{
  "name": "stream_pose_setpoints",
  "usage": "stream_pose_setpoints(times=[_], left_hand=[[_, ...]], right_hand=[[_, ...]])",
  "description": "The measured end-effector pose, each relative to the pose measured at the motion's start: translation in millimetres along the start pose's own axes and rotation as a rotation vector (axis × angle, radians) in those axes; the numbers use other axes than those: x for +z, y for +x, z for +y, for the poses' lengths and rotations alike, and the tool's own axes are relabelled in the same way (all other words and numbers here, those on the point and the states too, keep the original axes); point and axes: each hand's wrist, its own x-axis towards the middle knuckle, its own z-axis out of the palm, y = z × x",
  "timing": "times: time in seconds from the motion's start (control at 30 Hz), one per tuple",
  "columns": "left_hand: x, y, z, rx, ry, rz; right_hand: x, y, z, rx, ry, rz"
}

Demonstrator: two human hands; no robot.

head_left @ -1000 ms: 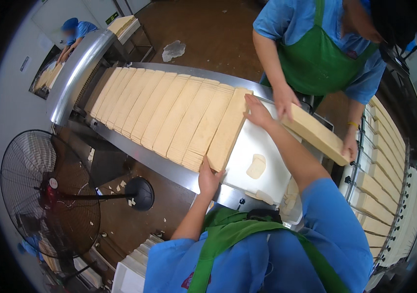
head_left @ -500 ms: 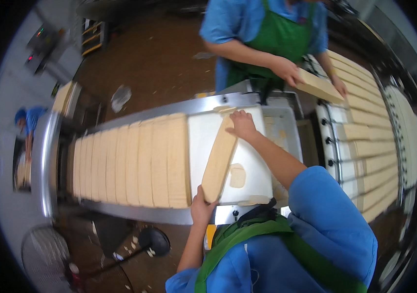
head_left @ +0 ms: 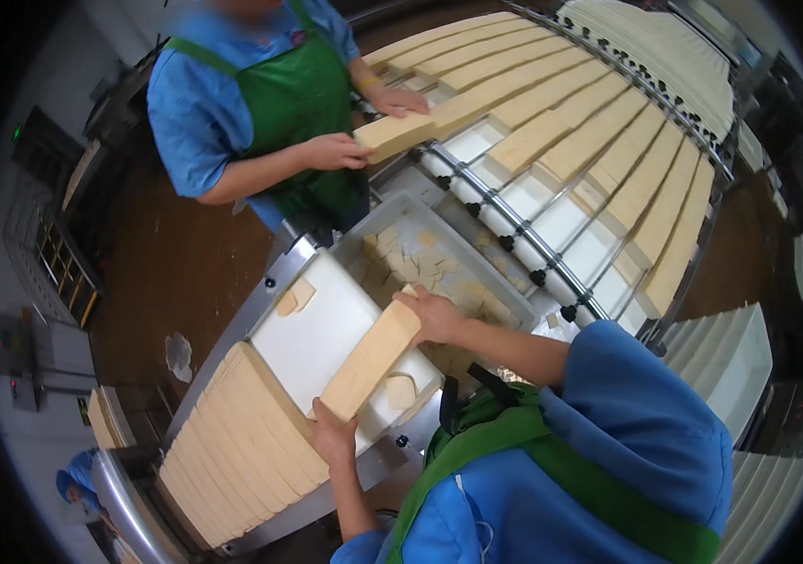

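A long pale beige block (head_left: 364,362), dough-like in look, is held by its two ends over a white board (head_left: 303,329). My left hand (head_left: 334,437) grips its lower end, and my right hand (head_left: 432,318) is closed round the upper end. Flat cut pieces lie on the board: one scrap (head_left: 401,391) beside the block and another scrap (head_left: 297,296) at the far edge. Left of my hands, a close-packed row of similar blocks (head_left: 242,446) rests on the same conveyor. Whether the held block touches the board I cannot tell.
Beyond the board stands a grey bin (head_left: 463,249) with many offcuts. A co-worker in a green apron (head_left: 298,94) holds another block (head_left: 392,138) at the rack. That slatted rack (head_left: 552,249) carries rows of long blocks. White ridged trays (head_left: 726,362) stand at the right.
My view has swung to the right, bringing more of the rack into sight. I have lifted the block and carried it toward the bin side. The co-worker's block now meets the rack.
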Motion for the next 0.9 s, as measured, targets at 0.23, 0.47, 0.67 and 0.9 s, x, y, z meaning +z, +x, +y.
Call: stream_pose_setpoints(times=[0.23, 0.47, 0.67, 0.9], left_hand=[[-15, -21, 138, 0.223, -0.171, 0.108], [-17, -58, 250, 0.536, -0.272, 0.128], [-21, -77, 310, 0.463, -0.484, -0.092], [7, -76, 320, 0.528, -0.506, -0.102]], right_hand=[[-138, -51, 58, 0.026, 0.116, 0.245], [-185, -104, 190, 0.027, 0.403, 0.476], [-206, -77, 240, 0.711, 0.091, 0.284], [-198, -71, 273, 0.647, -0.265, 0.442]])
